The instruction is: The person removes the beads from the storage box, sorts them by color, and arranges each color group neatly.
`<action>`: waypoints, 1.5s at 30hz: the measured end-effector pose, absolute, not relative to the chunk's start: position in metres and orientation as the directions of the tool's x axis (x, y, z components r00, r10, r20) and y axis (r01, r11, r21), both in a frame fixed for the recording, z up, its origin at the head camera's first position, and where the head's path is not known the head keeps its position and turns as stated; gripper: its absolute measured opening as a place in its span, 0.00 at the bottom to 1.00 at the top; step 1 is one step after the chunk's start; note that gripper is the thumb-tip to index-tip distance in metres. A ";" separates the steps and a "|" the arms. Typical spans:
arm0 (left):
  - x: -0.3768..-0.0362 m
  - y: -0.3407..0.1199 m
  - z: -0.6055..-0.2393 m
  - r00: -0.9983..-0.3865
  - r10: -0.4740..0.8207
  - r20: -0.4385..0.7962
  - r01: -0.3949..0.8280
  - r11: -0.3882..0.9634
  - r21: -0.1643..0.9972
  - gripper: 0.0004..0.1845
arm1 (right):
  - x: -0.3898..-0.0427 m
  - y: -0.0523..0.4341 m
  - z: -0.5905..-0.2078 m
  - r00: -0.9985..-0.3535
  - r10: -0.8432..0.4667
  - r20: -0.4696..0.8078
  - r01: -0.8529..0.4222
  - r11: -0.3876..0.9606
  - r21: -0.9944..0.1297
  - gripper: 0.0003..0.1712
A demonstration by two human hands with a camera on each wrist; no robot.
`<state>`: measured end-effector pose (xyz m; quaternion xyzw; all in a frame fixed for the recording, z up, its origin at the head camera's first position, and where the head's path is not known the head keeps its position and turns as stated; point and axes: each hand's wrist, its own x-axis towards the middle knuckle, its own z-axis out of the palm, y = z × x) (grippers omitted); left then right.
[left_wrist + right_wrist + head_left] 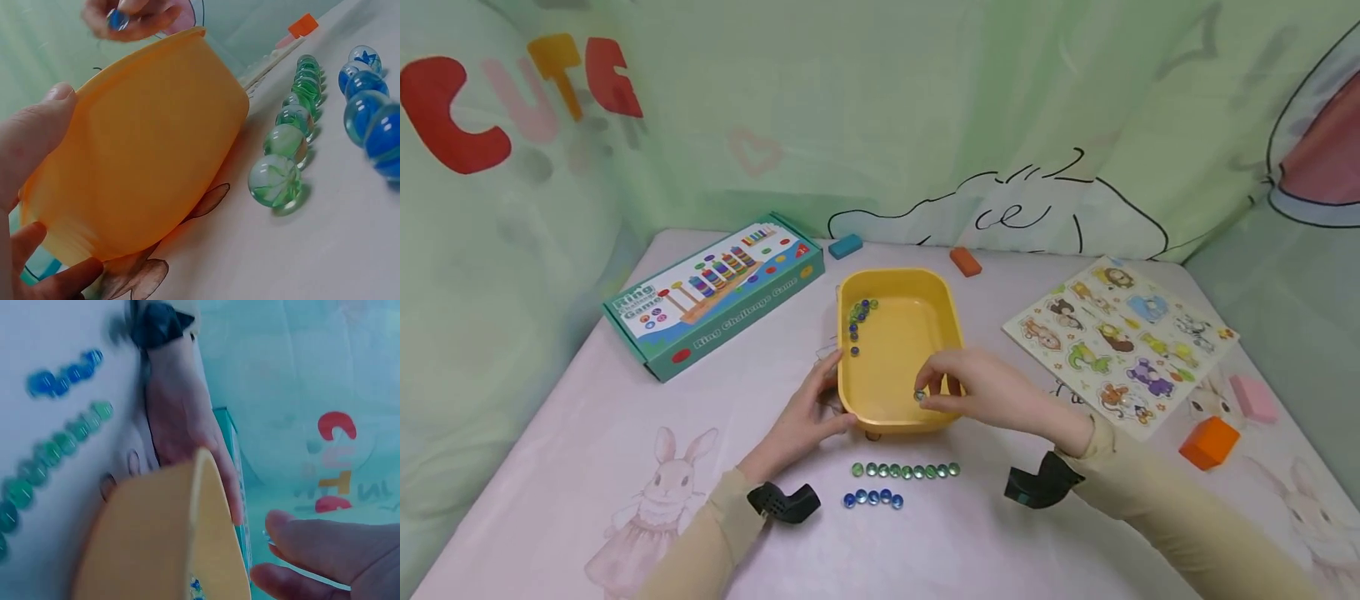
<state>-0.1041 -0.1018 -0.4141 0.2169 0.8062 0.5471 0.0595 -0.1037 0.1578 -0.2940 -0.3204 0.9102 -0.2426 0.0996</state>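
Observation:
A yellow plastic bin (910, 333) stands in the middle of the table, with several blue and green marbles (853, 337) along its left inner side. My left hand (805, 417) rests straight fingers against the bin's outer left side, its thumb at the near left corner. Over the bin's near right part, my right hand (966, 383) pinches a clear marble with blue in it (117, 20) between thumb and fingertips. In front of the bin lie a row of green marbles (907, 472) and, nearer to me, a shorter row of blue marbles (873, 497).
At the back left lies a green Ring Challenge Game box (722, 292). An animal puzzle board (1120, 342) is to the right. Small blocks lie about: blue (846, 247) and orange-red (966, 262) behind the bin, orange (1210, 443) and pink (1253, 398) at the right.

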 end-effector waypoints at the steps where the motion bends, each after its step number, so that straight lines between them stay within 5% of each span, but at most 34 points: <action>1: -0.104 -0.102 -0.414 -0.900 0.414 0.137 0.279 0.306 0.910 0.47 | -0.097 0.160 -0.295 -0.772 -0.635 -0.003 -0.546 0.665 -0.509 0.08; 10: -0.105 -0.101 -0.408 -0.910 0.403 0.092 0.235 0.323 0.917 0.48 | -0.045 0.168 -0.325 -0.760 -0.639 0.116 -0.579 0.586 -0.567 0.07; 17: -0.095 -0.097 -0.384 -0.909 0.413 0.056 0.203 0.321 0.925 0.46 | -0.023 0.162 -0.366 -0.797 -0.597 0.087 -0.523 0.611 -0.594 0.05; 31: -0.105 -0.100 -0.411 -0.915 0.398 0.064 0.196 0.300 0.934 0.47 | -0.012 0.147 -0.384 -0.857 -0.514 0.032 -0.457 0.732 -0.506 0.08; 38: -0.090 -0.096 -0.375 -0.913 0.407 0.031 0.170 0.310 0.936 0.45 | -0.012 0.143 -0.384 -0.854 -0.518 0.046 -0.479 0.750 -0.457 0.09; 45: -0.090 -0.096 -0.375 -0.912 0.409 0.035 0.177 0.316 0.932 0.45 | -0.014 0.144 -0.383 -0.844 -0.532 0.060 -0.498 0.739 -0.453 0.10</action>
